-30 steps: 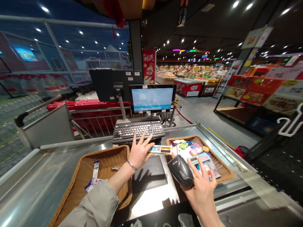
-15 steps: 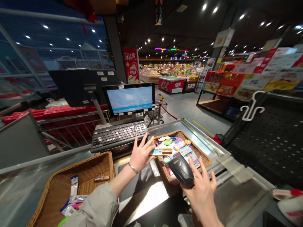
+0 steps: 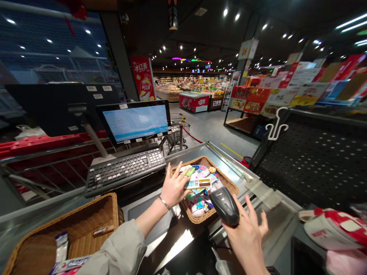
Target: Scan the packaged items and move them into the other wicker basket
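A full wicker basket (image 3: 226, 184) sits right of the keyboard (image 3: 126, 172), a second basket (image 3: 112, 214) nearer left, the monitor (image 3: 134, 123) behind.

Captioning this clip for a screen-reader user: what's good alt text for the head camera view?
At a supermarket checkout, a right hand holds a black handheld barcode scanner while a left hand holds a small packet above a wicker basket of small packaged goods. A keyboard and monitor stand beyond, with a second wicker basket at lower left.
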Motion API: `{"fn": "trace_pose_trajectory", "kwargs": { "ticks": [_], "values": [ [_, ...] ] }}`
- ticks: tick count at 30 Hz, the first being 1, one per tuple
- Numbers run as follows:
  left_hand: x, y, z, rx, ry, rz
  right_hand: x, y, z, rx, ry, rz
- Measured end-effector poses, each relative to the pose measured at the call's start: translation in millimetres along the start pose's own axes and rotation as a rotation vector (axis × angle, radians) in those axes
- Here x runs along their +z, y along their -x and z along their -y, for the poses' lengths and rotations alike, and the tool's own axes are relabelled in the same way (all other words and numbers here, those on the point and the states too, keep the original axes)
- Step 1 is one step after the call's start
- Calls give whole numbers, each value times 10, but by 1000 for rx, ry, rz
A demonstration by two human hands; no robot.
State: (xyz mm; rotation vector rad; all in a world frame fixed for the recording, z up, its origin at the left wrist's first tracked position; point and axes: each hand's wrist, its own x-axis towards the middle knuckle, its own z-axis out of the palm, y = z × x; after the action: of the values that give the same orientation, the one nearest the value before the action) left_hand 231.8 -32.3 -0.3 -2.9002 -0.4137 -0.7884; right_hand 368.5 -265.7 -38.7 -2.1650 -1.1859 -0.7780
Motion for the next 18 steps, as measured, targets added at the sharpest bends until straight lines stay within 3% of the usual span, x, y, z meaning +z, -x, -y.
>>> {"fn": "trace_pose_trajectory", "kwargs": {
  "ticks": [5,10,18],
  "values": [
    [216,-234,-159,55,41,3,-54,45,-89,41,15,26],
    [424,-463,-330,18,65,4,-104,84,-149,62,36,31],
    [426,-411,-277,3,21,-18,-98,107,-170,70,39,50]
  ]
}}
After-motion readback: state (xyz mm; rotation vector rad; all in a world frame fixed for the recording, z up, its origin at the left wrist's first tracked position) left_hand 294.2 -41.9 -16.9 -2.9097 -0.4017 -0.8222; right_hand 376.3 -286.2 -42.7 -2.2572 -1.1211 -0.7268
